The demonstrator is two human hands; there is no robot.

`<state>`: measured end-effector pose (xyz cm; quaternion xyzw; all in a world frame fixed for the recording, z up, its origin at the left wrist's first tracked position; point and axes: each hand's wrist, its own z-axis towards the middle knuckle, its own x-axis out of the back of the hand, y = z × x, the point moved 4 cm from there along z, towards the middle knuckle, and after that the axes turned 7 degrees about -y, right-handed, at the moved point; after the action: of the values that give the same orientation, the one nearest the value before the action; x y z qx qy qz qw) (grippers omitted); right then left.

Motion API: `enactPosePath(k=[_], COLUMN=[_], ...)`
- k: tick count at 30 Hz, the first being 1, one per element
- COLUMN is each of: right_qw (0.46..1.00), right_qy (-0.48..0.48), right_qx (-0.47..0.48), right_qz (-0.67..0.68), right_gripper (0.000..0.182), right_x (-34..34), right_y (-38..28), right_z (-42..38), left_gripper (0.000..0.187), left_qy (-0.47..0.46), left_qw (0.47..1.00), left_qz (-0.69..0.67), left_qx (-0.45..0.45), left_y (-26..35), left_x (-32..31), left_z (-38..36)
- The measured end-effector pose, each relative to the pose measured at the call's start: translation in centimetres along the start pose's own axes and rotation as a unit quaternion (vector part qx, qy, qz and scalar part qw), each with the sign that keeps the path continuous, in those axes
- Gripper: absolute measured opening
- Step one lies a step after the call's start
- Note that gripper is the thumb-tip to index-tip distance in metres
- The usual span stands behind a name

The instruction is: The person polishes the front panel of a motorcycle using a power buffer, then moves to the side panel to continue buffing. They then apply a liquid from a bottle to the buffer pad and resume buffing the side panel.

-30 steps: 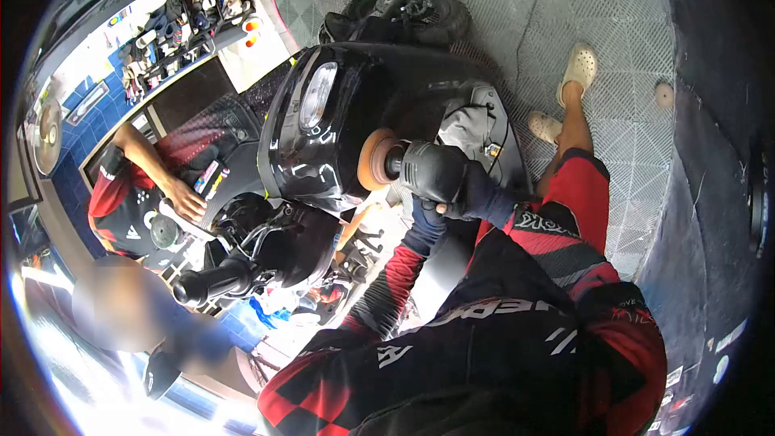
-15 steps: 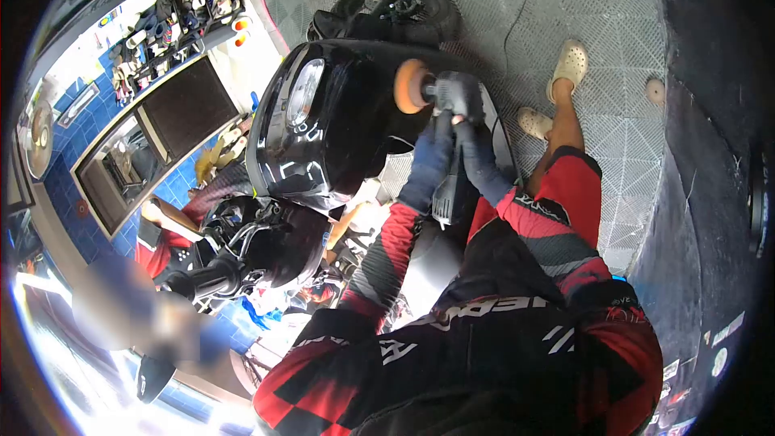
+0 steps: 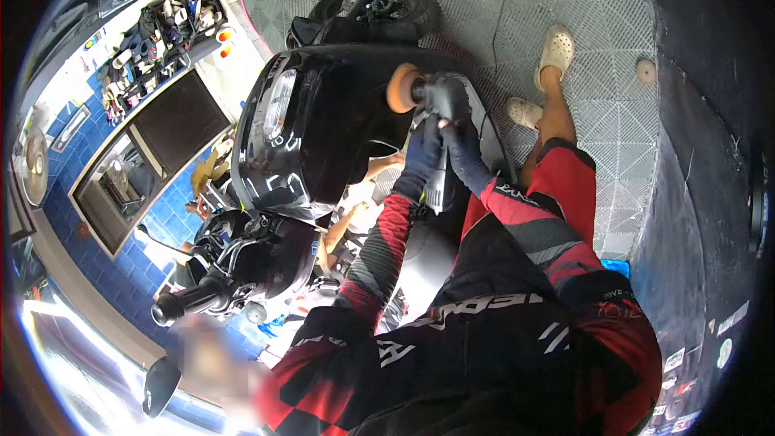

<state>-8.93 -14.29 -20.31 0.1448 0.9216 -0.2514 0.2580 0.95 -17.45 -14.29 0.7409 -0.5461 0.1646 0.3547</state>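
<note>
"Where's the polisher (image 3: 438, 187)?"

"Over the scooter's black panel (image 3: 347, 97), near its edge. Its orange pad (image 3: 402, 88) faces left in the view; whether it touches the panel, I can't tell."

"And the hands?"

"Both dark-covered. The left hand (image 3: 424, 145) is closed around the polisher's body, and the right hand (image 3: 458, 141) grips it just beside. The separate fingers are too blurred to count."

"What's around them?"

"1 headlight (image 3: 280, 105) on the panel's left side, 1 wheel (image 3: 379, 12) beyond it, and a black handlebar grip (image 3: 190, 299) at lower left. Another person's bare forearm (image 3: 337, 230) shows below the panel."

"Underfoot?"

"2 pale clogs (image 3: 555, 56) on the grey patterned floor (image 3: 605, 113), with 1 thin cable (image 3: 502, 16) lying across it."
</note>
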Motion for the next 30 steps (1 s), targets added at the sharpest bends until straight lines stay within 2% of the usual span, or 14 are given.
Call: enactPosePath(k=[4, 8, 11, 13, 15, 17, 18, 19, 21, 22, 23, 25, 27, 30], right_qw=[0.955, 0.979, 0.992, 0.994, 0.939, 0.893, 0.761, 0.761, 0.956, 0.963, 0.992, 0.963, 0.953, 0.968], right_qy=[0.086, -0.006, -0.043, -0.087, -0.250, -0.346, -0.243, -0.245, -0.181, -0.024, -0.034, -0.043, -0.030, -0.007], right_qx=[0.024, -0.087, 0.048, 0.069, 0.218, 0.253, 0.487, 0.486, 0.226, 0.256, 0.108, 0.002, 0.004, -0.018], right_qz=[0.282, 0.187, 0.105, -0.010, -0.095, -0.134, -0.353, -0.353, -0.035, 0.077, 0.049, 0.267, 0.300, 0.251], right_gripper=[0.046, 0.052, 0.051, 0.058, 0.073, 0.078, 0.080, 0.080, 0.070, 0.050, 0.054, 0.051, 0.051, 0.051], right_x=[-0.4, -2.3, -3.5, -3.8, -4.3, -4.8, -5.5, -5.9, -4.6, -4.8, -3.7, -3.2, -3.1, -3.3], right_y=[0.3, -0.9, -3.5, -2.0, -4.0, -8.2, -7.9, -6.6, -4.6, -6.7, -2.6, 0.5, 1.3, 0.1], right_z=[0.6, -1.7, -5.2, -6.3, -6.4, -8.0, -7.9, -7.8, -5.3, -5.7, -3.5, -1.4, -1.0, -3.2], left_gripper=[0.053, 0.058, 0.045, 0.045, 0.056, 0.057, 0.054, 0.054, 0.050, 0.047, 0.043, 0.048, 0.052, 0.050], left_qy=[-0.101, -0.053, 0.069, 0.198, 0.240, 0.238, 0.277, 0.277, 0.292, 0.235, 0.175, 0.124, -0.015, 0.044], left_qw=[0.994, 0.998, 0.994, 0.975, 0.969, 0.874, 0.943, 0.943, 0.949, 0.966, 0.981, 0.983, 0.999, 0.996], left_qz=[0.041, 0.012, -0.083, 0.085, 0.057, -0.421, -0.167, -0.168, 0.070, 0.049, 0.028, 0.030, 0.046, 0.031], left_qx=[0.008, 0.045, 0.001, -0.049, -0.015, 0.051, -0.078, -0.076, -0.100, -0.092, -0.081, -0.129, 0.011, -0.067], left_y=[0.8, 0.5, 2.8, 3.3, 0.6, -4.9, -4.7, -3.8, 1.4, 1.3, 1.1, 3.8, 1.7, 2.3], left_x=[-0.5, 0.9, 2.3, 1.9, -0.8, -4.7, -4.2, -3.0, 1.3, 1.8, 2.0, 3.4, 1.6, 2.3], left_z=[2.3, -1.3, -5.9, -9.4, -13.4, -15.0, -13.8, -13.1, -9.9, -7.5, -5.4, -2.7, -2.1, -4.2])
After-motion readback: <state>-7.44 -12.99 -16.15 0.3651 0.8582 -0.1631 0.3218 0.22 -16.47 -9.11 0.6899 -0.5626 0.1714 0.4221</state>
